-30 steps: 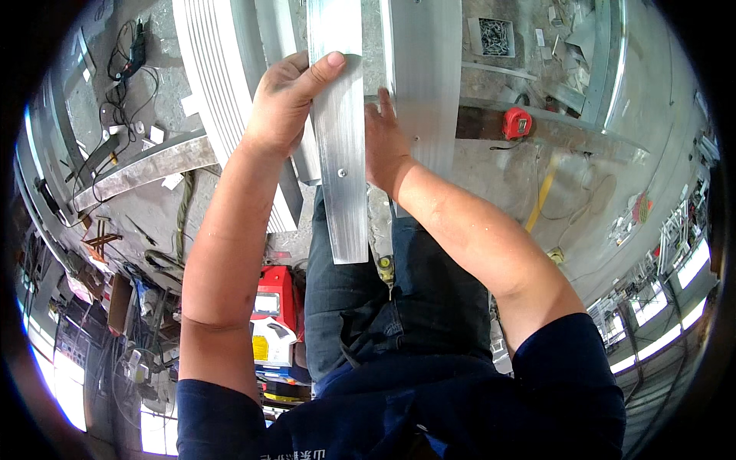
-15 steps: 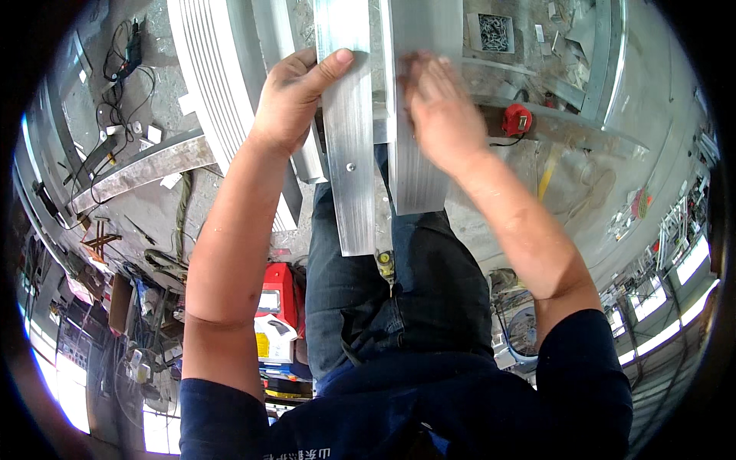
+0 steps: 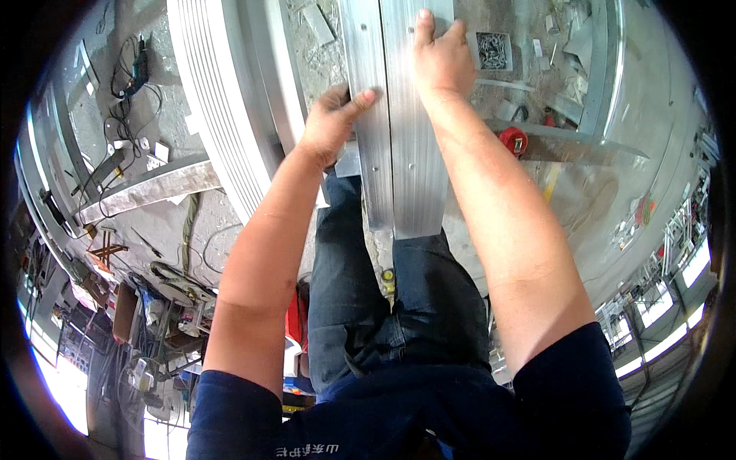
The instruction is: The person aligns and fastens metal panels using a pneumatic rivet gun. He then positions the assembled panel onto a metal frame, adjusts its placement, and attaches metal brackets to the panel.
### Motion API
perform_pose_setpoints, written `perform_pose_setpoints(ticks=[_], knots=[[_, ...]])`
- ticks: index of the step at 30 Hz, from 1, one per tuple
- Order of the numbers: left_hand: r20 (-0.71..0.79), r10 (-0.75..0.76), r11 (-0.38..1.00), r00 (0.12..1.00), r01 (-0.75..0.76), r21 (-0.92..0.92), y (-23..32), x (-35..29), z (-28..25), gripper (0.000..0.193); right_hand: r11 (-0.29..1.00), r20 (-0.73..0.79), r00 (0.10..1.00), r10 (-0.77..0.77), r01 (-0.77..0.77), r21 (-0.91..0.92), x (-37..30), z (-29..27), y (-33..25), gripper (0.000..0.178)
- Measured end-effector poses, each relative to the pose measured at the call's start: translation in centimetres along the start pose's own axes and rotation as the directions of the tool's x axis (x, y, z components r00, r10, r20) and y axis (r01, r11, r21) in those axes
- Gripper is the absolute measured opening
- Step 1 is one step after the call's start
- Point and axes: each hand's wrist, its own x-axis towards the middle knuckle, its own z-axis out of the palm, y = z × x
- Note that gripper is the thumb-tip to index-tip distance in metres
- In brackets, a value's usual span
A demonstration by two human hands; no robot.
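Note:
Two long silvery metal profiles lie side by side, pointing away from me, with a thin dark seam between them. My left hand (image 3: 335,121) is closed round the outer edge of the left profile (image 3: 372,153), its thumb on the top face and its other fingers mostly hidden. Farther along, my right hand (image 3: 445,63) grips the outer edge of the right profile (image 3: 418,169), thumb on top. Small holes or rivets dot both faces. At the near end, over my legs, the right profile reaches slightly closer to me.
Ribbed pale profiles (image 3: 218,100) lie to the left. A box of screws (image 3: 494,51) and a red tape measure (image 3: 513,142) are at the right. Crosswise beams (image 3: 157,188) stand on the floor, and a corded drill (image 3: 139,67) lies far left.
The left profile has moved right against the other one, and their near ends are closer to level. My left hand shifted right and nearer; my right hand moved onto the outer edge.

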Motion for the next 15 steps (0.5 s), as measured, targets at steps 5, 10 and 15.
perform_pose_setpoints(ticks=[5, 10, 15], knots=[[-0.029, -0.107, 0.984, 0.994, 0.110, 0.137, 1.4, -0.9, 0.3, 0.065, 0.997, -0.040, 0.998, 0.054, -0.056, -0.060, -0.7, -1.1, -1.3, 0.075], [0.021, -0.123, 0.992, 0.992, 0.123, 0.028, 1.5, -0.4, -0.6, 0.065, 0.989, -0.021, 0.997, 0.080, -0.082, -0.125, -0.9, 0.8, -1.5, 0.072], [-0.024, 0.164, 0.977, 0.986, -0.166, -0.131, 1.9, 2.8, 1.6, 0.073, 0.991, -0.063, 0.996, 0.056, -0.063, -0.118, -0.5, 0.0, -1.4, 0.066]])
